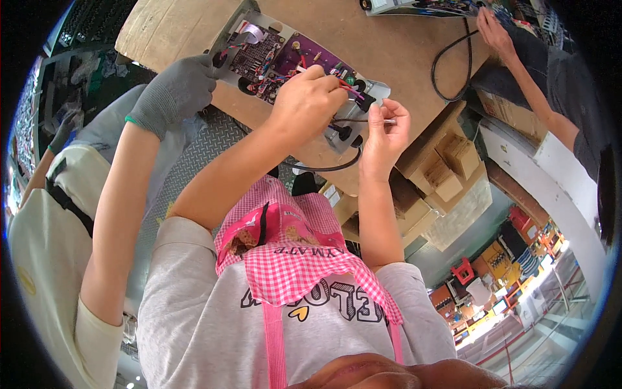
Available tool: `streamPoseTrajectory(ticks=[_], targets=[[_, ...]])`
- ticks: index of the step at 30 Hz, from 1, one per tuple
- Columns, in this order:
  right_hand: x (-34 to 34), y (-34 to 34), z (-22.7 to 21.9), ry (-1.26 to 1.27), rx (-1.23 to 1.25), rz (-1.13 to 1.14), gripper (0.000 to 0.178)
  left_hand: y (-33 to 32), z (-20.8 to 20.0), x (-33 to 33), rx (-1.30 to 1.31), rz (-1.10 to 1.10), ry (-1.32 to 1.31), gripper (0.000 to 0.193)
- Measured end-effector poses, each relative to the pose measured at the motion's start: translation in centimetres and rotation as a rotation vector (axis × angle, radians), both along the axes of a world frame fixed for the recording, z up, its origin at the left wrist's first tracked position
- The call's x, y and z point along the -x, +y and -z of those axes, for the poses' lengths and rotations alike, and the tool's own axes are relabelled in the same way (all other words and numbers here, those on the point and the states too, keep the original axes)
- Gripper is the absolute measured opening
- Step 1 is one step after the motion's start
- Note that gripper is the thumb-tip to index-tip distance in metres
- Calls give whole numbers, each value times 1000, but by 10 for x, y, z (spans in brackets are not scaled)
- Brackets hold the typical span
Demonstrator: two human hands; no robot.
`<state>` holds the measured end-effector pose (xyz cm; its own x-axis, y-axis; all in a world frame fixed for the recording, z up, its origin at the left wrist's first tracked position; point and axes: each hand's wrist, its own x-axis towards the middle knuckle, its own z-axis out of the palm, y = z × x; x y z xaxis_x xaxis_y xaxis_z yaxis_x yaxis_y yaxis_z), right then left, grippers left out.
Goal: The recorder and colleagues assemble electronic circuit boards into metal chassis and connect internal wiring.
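Observation:
An open metal chassis lies on the brown worktop, with a dark circuit board and a purple board inside. My left hand is closed over the chassis's near edge, among red and black wires; its fingertips hide what they grip. Beside the chassis's right end, my right hand pinches a thin, dark, cord-like piece with a pale end. Close to its fingertips sits a black connector on pink and dark wires. A black power cable loops below the chassis.
A co-worker's grey-gloved hand touches the chassis's left end. Another person's hand is at a second chassis, far right, near a looped black cable. Open cardboard boxes stand below the worktop's right edge.

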<state>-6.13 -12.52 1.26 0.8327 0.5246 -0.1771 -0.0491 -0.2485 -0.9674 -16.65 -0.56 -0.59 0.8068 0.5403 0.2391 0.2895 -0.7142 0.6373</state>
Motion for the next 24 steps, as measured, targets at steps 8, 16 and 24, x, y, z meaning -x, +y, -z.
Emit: streamPoseTrajectory(ticks=[8,16,24], targets=[[-3,-2,19,16,-30,12,34,0,-3,-6,-134,19,123,11],[-2,2,25,-8,-55,20,45,5,2,-9,-168,14,-73,13],[-3,2,27,9,-73,-3,42,10,2,-9,-104,47,-86,12]])
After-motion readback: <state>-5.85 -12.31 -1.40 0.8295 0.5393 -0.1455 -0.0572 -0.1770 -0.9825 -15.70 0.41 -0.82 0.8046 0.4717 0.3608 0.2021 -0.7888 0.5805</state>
